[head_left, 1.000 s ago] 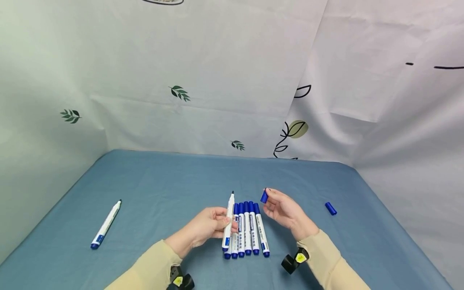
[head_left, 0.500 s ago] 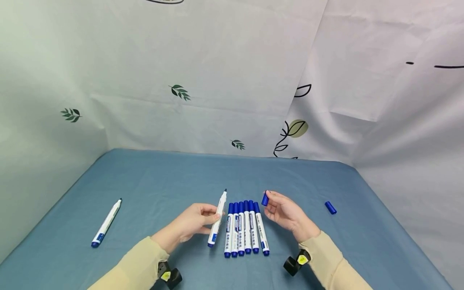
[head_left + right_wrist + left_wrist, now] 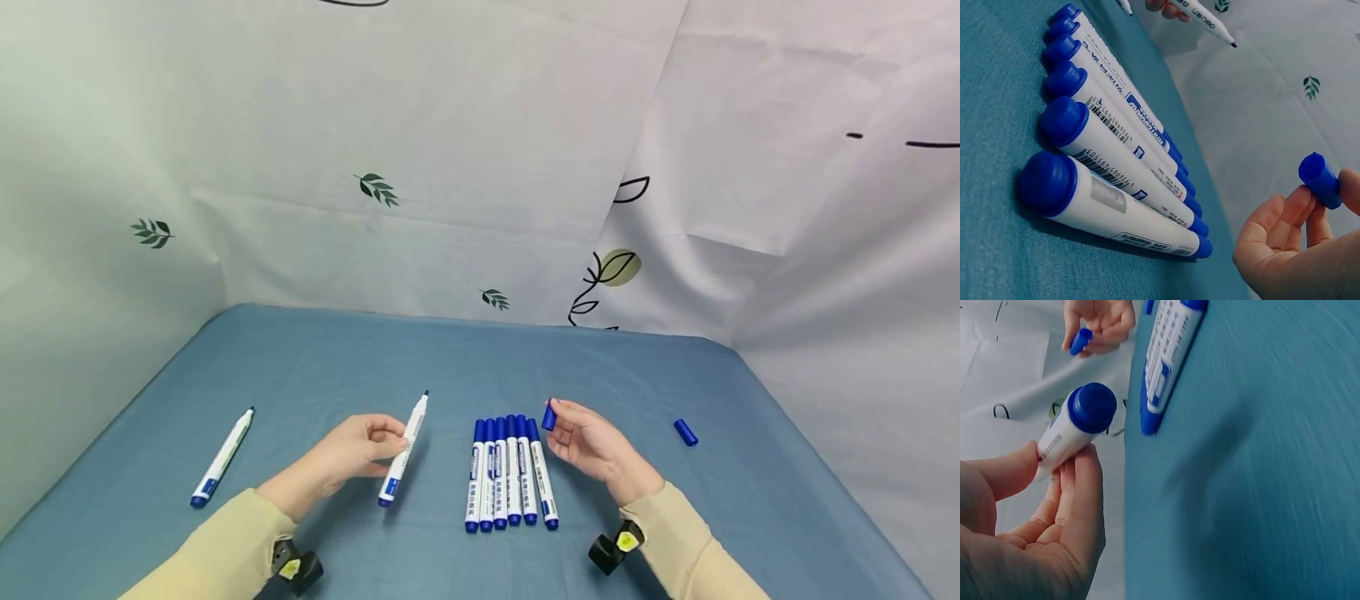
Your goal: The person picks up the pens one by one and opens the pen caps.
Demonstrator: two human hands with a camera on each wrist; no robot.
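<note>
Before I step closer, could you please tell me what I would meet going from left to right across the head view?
Lying uncapped marker, left hand pinching a second uncapped marker, row of six capped markers, right hand pinching a detached blue cap, loose blue cap.

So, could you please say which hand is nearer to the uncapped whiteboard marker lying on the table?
The left hand, to the right of that uncapped whiteboard marker; the right hand is farther right, beyond the capped markers.
</note>
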